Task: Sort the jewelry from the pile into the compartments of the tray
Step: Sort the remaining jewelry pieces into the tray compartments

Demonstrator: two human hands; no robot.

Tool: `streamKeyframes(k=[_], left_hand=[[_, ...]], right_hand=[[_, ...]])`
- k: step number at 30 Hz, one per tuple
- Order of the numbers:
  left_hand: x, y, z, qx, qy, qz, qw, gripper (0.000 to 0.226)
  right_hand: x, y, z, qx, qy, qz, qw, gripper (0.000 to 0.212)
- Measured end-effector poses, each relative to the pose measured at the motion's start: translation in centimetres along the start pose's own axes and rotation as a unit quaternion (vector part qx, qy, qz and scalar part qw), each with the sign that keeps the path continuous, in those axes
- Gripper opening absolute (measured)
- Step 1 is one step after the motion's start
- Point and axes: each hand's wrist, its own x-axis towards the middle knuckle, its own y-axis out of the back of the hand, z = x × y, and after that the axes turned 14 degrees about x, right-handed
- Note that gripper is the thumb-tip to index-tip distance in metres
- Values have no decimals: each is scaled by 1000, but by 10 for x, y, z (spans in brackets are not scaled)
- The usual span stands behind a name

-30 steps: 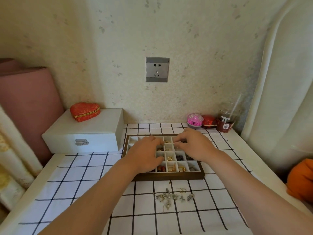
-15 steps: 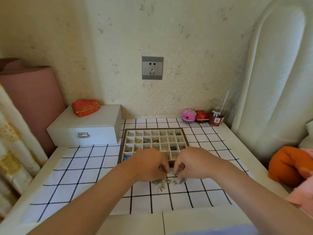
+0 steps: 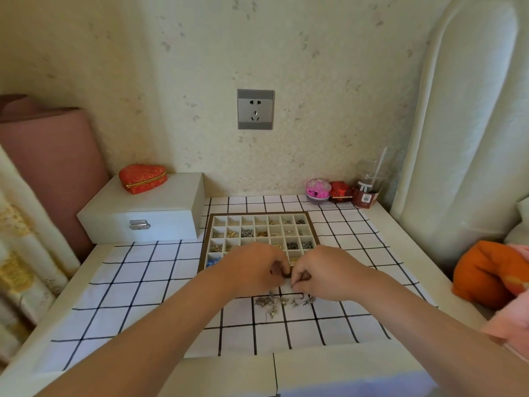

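A bedroom corner in a home.
A padded white headboard [image 3: 463, 138] is seen beside a small table [image 3: 400, 242] set against a wallpapered wall [image 3: 171, 67] with a socket [image 3: 255, 109]; a white jewellery box [image 3: 143, 207], a heart-shaped red case [image 3: 142, 178] and a takeaway cup [image 3: 367, 186] are kept on it.

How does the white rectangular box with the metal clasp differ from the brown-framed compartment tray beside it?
The white rectangular box is closed, so its contents are hidden; the brown-framed compartment tray is open on top and shows jewelry. The box is taller; the tray is low and flat. Both are rectangular and stand side by side.
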Motion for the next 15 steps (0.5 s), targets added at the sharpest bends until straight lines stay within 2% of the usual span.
streamKeyframes(k=[3,6,10,15], left_hand=[[4,-1,-2,-65,13,49,997,12],[8,5,-6,-184,46,77,979,13],[7,19,-5,-362,102,93,922,14],[9,25,-14,-452,144,99,875,17]], right_hand=[[5,4,-1,66,6,40,997,8],[10,11,-1,173,-6,89,981,5],[15,16,-7,304,-20,114,946,12],[25,23,-16,407,-45,154,899,10]])
